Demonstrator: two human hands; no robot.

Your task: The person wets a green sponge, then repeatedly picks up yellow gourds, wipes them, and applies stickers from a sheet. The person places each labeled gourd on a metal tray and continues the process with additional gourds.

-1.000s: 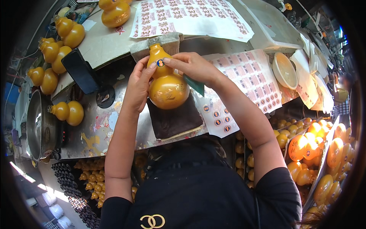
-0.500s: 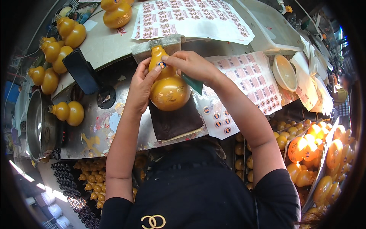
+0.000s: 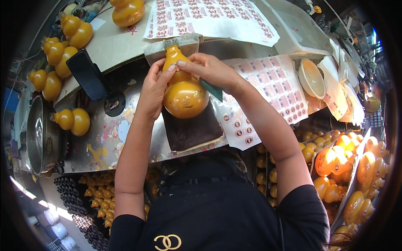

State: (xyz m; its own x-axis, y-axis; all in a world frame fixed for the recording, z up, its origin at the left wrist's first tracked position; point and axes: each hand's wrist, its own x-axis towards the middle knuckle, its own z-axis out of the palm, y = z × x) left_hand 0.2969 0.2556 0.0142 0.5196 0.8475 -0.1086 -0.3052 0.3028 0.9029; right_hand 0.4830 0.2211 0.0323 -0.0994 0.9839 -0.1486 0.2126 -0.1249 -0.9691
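A glossy amber gourd-shaped bottle lies on a dark brown cloth on the metal bench, its neck pointing away from me. My left hand grips its left side at the waist. My right hand presses fingers on the upper bulb and also holds a small dark green card under the palm. A folded grey cloth props the bottle's neck.
Sticker sheets lie to the right and at the back. More amber gourds stand at the left by a steel pot. A black phone, a white bowl, and bins of gourds at right.
The bottle has shifted slightly; my right fingers have slid along the upper bulb while my left hand keeps its grip.
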